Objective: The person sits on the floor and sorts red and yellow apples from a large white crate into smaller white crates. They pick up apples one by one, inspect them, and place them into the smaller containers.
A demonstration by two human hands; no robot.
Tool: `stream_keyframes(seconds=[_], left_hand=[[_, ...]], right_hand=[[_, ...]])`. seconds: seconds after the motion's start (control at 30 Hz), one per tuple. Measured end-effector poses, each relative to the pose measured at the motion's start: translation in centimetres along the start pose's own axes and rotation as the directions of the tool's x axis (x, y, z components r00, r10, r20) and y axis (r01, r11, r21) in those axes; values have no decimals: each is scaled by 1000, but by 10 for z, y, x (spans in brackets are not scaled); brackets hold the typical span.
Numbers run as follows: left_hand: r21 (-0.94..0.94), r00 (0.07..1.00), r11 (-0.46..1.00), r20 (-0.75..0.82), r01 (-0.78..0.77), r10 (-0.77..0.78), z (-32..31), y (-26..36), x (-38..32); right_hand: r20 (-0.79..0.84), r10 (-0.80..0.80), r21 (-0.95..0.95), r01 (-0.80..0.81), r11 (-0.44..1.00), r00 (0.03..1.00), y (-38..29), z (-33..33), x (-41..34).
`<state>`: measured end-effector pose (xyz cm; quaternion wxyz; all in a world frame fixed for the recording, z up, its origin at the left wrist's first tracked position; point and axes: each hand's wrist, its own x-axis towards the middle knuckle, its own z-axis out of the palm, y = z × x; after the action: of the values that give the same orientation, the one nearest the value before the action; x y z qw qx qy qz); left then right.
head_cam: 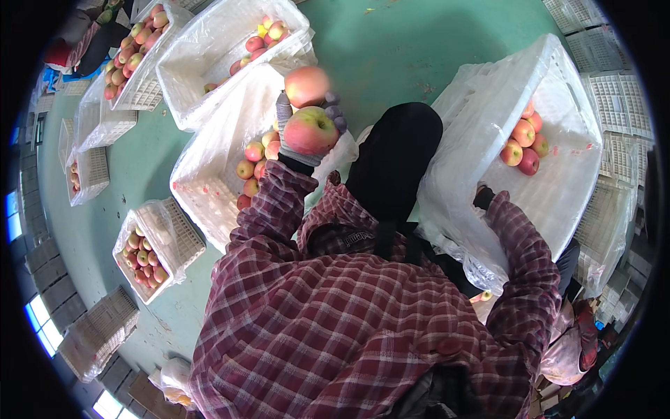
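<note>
My left hand point(309, 123), in a grey knit glove, is turned palm up and holds two apples. The nearer red-and-green apple point(312, 131) rests in the palm. Just beyond it, a second apple point(306, 86) sits at the fingertips, slightly blurred. Below that hand stands a plastic-lined white crate point(209, 157) with several apples point(255, 152) in it. My right hand point(482, 189) reaches into another lined crate point(568, 115) on the right; little beyond its dark cuff shows, and its fingers are hidden. A small cluster of apples point(524, 133) lies in that crate, farther in than the hand.
Another lined crate point(183, 99) with a few apples stands beyond the left one. A fuller apple crate point(144, 86) is at upper left, and a smaller one point(196, 235) at lower left. Stacked crates point(610, 105) line the right. Other people point(568, 340) are at the edges.
</note>
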<state>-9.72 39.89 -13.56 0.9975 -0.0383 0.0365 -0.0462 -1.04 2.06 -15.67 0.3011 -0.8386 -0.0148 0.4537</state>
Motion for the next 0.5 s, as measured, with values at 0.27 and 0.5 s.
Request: stream_keyframes(seconds=[0.27, 0.5], left_hand=[[471, 591, 872, -745, 134, 311, -105, 91, -75], [545, 226, 416, -764, 728, 605, -162, 122, -90]], right_hand=[[-48, -32, 392, 48, 918, 998, 13, -18, 6], [-212, -71, 797, 215, 565, 975, -41, -61, -68]])
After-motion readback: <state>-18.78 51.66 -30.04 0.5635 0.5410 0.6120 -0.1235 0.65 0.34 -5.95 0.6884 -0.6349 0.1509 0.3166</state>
